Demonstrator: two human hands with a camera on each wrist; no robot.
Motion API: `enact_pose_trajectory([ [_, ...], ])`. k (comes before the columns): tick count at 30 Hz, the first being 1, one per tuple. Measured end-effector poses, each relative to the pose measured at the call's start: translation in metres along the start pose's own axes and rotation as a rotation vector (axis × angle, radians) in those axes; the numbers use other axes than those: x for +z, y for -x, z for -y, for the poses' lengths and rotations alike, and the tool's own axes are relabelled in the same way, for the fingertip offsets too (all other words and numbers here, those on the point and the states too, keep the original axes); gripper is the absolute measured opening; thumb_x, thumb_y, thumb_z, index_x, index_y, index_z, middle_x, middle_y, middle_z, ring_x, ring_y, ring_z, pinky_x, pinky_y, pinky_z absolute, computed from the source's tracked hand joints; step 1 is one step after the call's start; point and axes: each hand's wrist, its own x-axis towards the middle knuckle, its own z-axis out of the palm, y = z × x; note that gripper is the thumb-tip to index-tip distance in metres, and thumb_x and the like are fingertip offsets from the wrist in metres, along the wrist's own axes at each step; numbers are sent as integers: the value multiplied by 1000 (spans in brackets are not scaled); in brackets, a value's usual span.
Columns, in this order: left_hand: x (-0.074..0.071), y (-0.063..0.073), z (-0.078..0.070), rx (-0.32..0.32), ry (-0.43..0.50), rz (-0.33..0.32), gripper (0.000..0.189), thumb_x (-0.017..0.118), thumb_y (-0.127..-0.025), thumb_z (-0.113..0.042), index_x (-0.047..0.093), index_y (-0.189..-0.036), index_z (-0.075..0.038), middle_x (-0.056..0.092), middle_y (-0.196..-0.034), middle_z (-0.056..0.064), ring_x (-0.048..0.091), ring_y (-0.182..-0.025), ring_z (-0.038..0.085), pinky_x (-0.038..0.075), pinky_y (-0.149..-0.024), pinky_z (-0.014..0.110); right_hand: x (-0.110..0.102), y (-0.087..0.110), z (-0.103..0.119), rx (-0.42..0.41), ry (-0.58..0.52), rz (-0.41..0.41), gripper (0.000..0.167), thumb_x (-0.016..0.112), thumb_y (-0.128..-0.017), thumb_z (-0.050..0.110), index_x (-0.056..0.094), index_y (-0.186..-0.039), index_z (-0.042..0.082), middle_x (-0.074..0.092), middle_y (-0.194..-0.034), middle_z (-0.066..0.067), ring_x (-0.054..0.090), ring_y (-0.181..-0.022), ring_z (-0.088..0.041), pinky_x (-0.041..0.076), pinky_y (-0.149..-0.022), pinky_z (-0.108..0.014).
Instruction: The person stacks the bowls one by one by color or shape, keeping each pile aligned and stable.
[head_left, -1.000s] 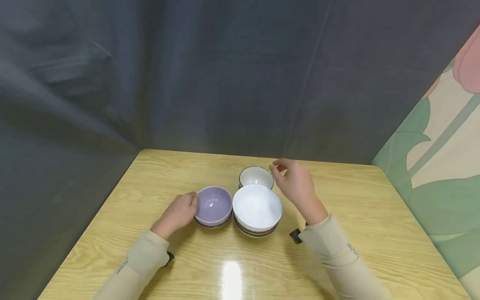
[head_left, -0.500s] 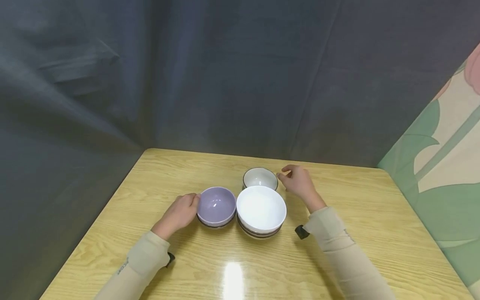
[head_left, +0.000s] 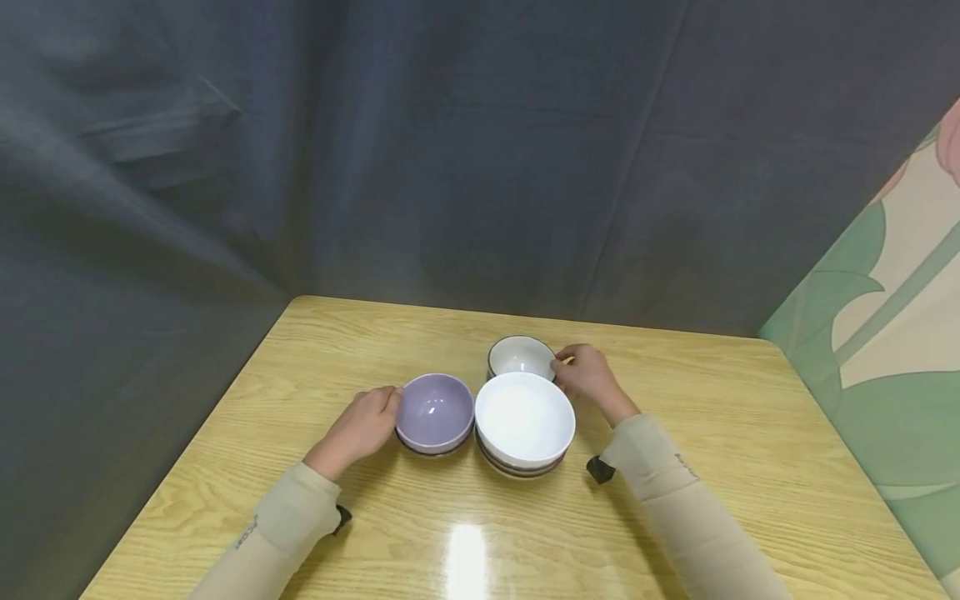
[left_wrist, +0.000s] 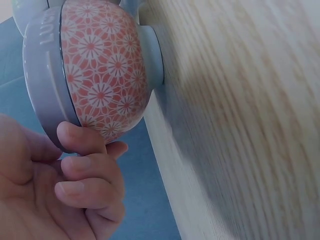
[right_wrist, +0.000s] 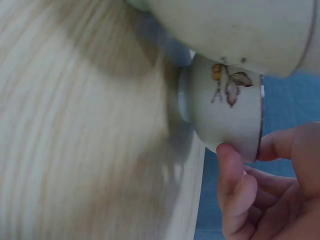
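Note:
A purple bowl (head_left: 435,410) sits nested in a bowl with a red flower pattern (left_wrist: 107,70). My left hand (head_left: 364,422) pinches the left side of the purple bowl at its rim, fingertips against the outer wall. Right of it stands a stack topped by a large white bowl (head_left: 525,419), with darker rims below. Behind that stack is a smaller dark-rimmed white bowl (head_left: 521,355), which shows a brown plant motif in the right wrist view. My right hand (head_left: 588,373) pinches its right edge, thumb at the rim and fingers on the outer wall.
The bowls stand close together on a light wood table (head_left: 360,542). A dark curtain (head_left: 480,167) hangs behind the table and along its left. On the right is a panel painted with flowers and leaves (head_left: 892,350).
My right hand has come down and toward me, from above the dark-rimmed white bowl's right side onto its edge. My left hand stays at the purple bowl. The head view has shifted slightly.

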Motion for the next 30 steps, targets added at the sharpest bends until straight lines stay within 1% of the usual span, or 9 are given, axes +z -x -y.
enact_pose_trajectory([
  [2,0,0,-1,-1,0,-1,48,32,-108,-25,64,-122,9,70,-111,20,62,-88,23,54,-82,43,2,-1,-2,0,8,-6,37,55,-92,16,65,-117,-11,72,-79,-16,63,-54,-14,51,-50,-26],
  [4,0,1,-2,-3,-1,-2,48,32,-108,-25,64,-121,9,70,-109,20,62,-88,23,54,-82,44,3,-1,-2,-5,32,-19,37,56,-91,17,66,-115,-10,72,-84,-17,63,-60,-15,50,-53,-25],
  [7,-1,2,-4,-10,2,1,48,33,-108,-25,65,-120,8,70,-106,18,62,-85,22,54,-78,42,5,0,-1,-8,53,-24,37,56,-91,17,67,-114,-10,71,-88,-18,61,-66,-18,48,-57,-25],
  [13,-2,1,-6,-17,6,9,47,33,-109,-25,64,-120,8,69,-99,15,58,-80,21,52,-73,38,5,2,3,7,60,-14,38,52,-92,15,66,-117,-10,70,-83,-14,57,-66,-18,46,-56,-25],
  [18,-1,2,-6,-16,0,7,47,33,-109,-25,65,-119,8,69,-100,17,60,-83,23,53,-75,41,5,2,1,22,59,-14,39,53,-94,18,67,-117,-10,71,-93,-19,61,-73,-21,49,-61,-27],
  [21,-2,2,-6,-22,-17,12,49,32,-109,-27,63,-123,9,69,-111,21,64,-95,27,54,-83,46,5,2,0,44,50,-10,42,54,-96,24,65,-121,-8,71,-100,-21,64,-81,-24,51,-64,-29],
  [25,-3,1,-6,-46,-31,23,54,30,-109,-31,59,-131,9,64,-127,24,63,-106,30,51,-92,50,5,2,0,60,32,-6,46,55,-98,31,62,-127,-5,70,-105,-20,66,-88,-25,53,-68,-31],
  [28,-4,-1,-6,-56,-32,29,55,29,-109,-32,58,-132,9,63,-129,25,62,-101,29,51,-90,49,5,3,1,59,-1,5,47,56,-98,32,61,-128,-4,71,-101,-18,67,-85,-23,53,-66,-30],
  [30,-4,-2,-6,-54,-32,31,55,30,-109,-33,58,-132,9,63,-129,24,62,-102,29,51,-91,49,5,4,2,60,-25,11,46,56,-98,31,61,-128,-3,72,-97,-16,66,-82,-21,52,-64,-28],
])
